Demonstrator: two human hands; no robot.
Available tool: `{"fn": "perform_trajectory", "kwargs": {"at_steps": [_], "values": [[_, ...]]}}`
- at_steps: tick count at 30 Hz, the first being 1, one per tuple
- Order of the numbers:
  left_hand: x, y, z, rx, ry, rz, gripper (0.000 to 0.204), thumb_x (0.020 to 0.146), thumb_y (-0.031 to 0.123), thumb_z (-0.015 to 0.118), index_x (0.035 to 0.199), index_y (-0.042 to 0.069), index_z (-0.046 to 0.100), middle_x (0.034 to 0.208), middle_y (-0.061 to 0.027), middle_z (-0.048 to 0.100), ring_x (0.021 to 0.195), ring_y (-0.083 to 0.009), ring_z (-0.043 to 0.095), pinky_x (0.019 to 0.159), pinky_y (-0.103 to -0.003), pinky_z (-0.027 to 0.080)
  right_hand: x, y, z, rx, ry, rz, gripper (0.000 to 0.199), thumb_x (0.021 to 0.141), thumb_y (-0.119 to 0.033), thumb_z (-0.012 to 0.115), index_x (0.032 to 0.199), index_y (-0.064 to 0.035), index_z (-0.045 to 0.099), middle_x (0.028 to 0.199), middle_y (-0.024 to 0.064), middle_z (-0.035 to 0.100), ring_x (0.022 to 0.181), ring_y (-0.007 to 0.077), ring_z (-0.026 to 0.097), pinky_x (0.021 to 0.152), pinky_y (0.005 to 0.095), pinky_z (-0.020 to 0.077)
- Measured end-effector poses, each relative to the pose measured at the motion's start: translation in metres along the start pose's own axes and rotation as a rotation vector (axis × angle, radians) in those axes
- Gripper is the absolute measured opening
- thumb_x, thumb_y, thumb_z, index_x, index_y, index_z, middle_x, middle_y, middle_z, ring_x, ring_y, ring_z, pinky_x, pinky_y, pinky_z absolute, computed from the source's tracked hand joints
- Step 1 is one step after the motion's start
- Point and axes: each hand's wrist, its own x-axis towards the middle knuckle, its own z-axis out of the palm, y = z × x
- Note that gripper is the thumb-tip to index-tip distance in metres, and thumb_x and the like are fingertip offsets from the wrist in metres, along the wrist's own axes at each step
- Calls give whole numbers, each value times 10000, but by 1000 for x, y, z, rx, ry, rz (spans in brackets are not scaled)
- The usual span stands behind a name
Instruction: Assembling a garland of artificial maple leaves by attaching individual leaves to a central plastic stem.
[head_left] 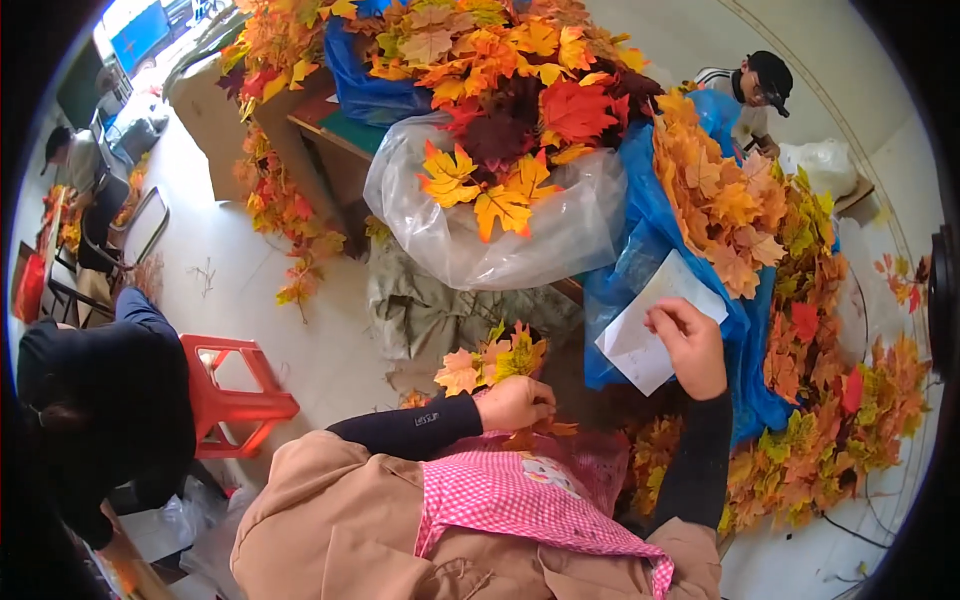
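Observation:
My left hand (pixel 516 403) is closed with curled fingers just above the pink checked apron on my lap. A cluster of orange and yellow artificial maple leaves (pixel 490 364) sits just beyond it, and an orange leaf (pixel 542 434) shows beneath the fingers. What the fingers hold is hidden. My right hand (pixel 693 346) is raised at the right with thumb and fingertips pinched together. Behind it is a creased white sheet of paper (pixel 646 357) against a blue plastic bag (pixel 618 300). Whether the pinch holds anything is too small to tell.
A clear plastic bag (pixel 430 215) full of red and yellow leaves stands ahead. Leaf piles (pixel 725 190) line the right side. A red stool (pixel 240 395) and a person in dark clothing (pixel 105 400) are at left. Another person in a black cap (pixel 765 85) works far right.

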Motion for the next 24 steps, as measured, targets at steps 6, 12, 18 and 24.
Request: {"fn": "perform_trajectory", "kwargs": {"at_steps": [6,12,18,24], "values": [[-5,-13,-8,-28,-62,-3,112,856,121,610,883,28,668,787,-92,678,728,-217,662,669,-318,512,72,-36,41,-219,-55,-311,138,891,-89,587,941,32,632,843,95,657,747,162,622,685,277,475],[-10,-23,-10,-81,-22,121,123,854,140,617,856,28,667,732,-75,684,661,-212,659,633,-322,509,202,-18,86,-629,206,-641,158,837,-116,578,957,-65,667,912,124,621,873,307,613,735,371,492],[-26,-22,-27,-91,-22,72,106,852,98,636,911,15,665,802,-100,671,726,-213,654,671,-320,514,264,-12,110,-1186,288,-584,238,796,-128,556,1002,-175,667,1037,60,522,1023,256,524,766,408,476],[-36,-38,-36,-102,58,64,116,851,120,652,916,26,671,826,-107,675,752,-224,661,687,-315,516,282,-15,104,-1389,130,-691,213,798,-158,572,989,-166,666,1079,44,526,1068,233,491,807,413,445]]}}
